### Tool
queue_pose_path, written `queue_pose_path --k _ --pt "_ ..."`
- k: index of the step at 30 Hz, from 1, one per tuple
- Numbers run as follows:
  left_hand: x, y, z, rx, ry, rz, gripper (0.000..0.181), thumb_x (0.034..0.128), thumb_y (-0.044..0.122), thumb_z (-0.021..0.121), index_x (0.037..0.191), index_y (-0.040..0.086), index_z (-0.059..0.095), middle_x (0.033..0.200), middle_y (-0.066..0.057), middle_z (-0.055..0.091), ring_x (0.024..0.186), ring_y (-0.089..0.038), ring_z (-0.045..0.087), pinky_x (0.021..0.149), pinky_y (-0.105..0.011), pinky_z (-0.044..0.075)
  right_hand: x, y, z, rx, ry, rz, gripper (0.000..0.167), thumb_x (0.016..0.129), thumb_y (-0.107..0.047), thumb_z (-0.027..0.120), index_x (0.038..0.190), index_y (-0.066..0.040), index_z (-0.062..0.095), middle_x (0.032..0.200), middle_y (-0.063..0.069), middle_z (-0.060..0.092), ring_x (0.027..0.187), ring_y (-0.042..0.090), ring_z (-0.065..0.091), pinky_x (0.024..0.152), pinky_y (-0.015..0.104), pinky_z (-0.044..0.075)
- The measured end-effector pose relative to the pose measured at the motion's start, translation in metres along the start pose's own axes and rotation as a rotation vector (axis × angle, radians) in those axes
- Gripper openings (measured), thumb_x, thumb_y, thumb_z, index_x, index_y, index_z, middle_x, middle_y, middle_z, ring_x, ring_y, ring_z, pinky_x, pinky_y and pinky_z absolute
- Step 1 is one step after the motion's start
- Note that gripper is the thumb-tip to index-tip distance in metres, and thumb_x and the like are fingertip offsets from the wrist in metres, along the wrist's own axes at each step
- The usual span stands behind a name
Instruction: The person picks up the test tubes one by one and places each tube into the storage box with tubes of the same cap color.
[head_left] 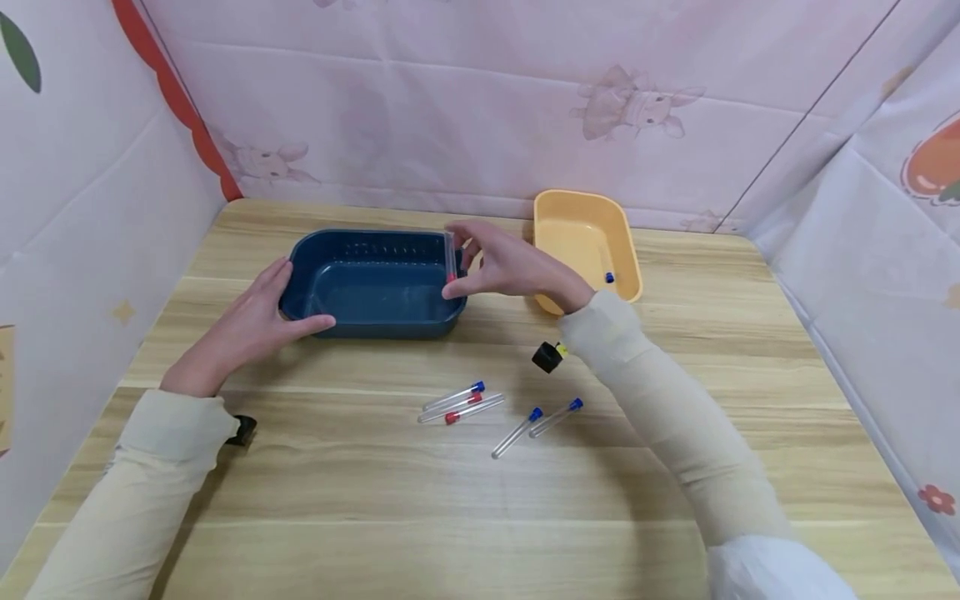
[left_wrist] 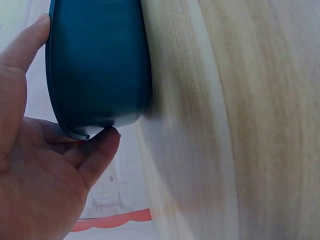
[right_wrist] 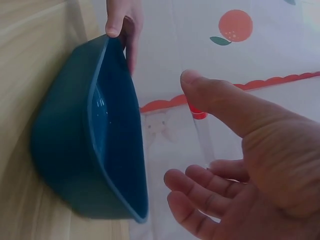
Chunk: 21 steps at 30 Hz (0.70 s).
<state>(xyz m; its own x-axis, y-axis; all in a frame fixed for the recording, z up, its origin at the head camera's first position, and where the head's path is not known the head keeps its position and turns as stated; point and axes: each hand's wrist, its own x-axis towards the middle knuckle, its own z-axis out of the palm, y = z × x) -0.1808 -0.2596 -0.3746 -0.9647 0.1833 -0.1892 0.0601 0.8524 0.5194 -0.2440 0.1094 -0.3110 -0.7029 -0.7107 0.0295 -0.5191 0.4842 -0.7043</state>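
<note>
A dark blue basin point(head_left: 375, 292) stands at the back left of the table. At its left end my left hand point(head_left: 243, 329) grips the corner, thumb on the front rim and fingers along the side; the left wrist view shows fingers touching the basin point(left_wrist: 95, 65). Above the basin's right end, my right hand point(head_left: 513, 262) holds a clear tube point(head_left: 450, 254) with a red cap facing down toward me. In the right wrist view, the tube's red cap point(right_wrist: 198, 114) is by the thumb and its clear end by the fingertips.
Several capped tubes, blue and red, lie mid-table, two blue-capped ones point(head_left: 517, 433) point(head_left: 553, 419) to the right. A yellow basin point(head_left: 573, 233) at the back holds a blue-capped tube point(head_left: 609, 277). Patterned sheets hang behind and beside the wooden table point(head_left: 450, 533).
</note>
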Motion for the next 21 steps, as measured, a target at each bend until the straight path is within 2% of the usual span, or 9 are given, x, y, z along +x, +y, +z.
queue_pose_path --k 6,9,21 --pt "0.002 0.0 0.0 -0.013 0.001 0.009 0.126 0.089 0.066 0.07 0.162 -0.003 -0.006 0.169 -0.026 -0.01 0.154 -0.049 0.001 0.117 -0.071 0.016 0.024 -0.003 0.007 -0.068 -0.021 -0.01 0.091 0.089 -0.034 0.084 0.156 0.003 0.036 0.136 0.014 0.055 0.109 0.021 0.062 0.093 0.031 0.054" --pt "0.003 0.001 0.001 -0.011 0.001 0.01 0.126 0.0891 0.066 0.07 0.162 -0.003 -0.006 0.169 -0.026 -0.01 0.154 -0.05 0.001 0.117 -0.072 0.016 0.033 -0.004 0.01 -0.067 -0.034 0.005 0.092 0.089 -0.036 0.083 0.158 0.002 0.034 0.137 0.013 0.055 0.109 0.019 0.061 0.096 0.029 0.053" --pt "0.001 0.002 0.0 -0.034 0.0 0.008 0.125 0.0902 0.063 0.07 0.162 -0.002 -0.008 0.169 -0.027 -0.01 0.153 -0.052 0.002 0.115 -0.074 0.016 0.074 -0.002 0.034 -0.05 -0.075 0.003 0.095 0.091 -0.042 0.079 0.16 0.001 0.029 0.138 0.014 0.055 0.109 0.019 0.062 0.093 0.025 0.053"
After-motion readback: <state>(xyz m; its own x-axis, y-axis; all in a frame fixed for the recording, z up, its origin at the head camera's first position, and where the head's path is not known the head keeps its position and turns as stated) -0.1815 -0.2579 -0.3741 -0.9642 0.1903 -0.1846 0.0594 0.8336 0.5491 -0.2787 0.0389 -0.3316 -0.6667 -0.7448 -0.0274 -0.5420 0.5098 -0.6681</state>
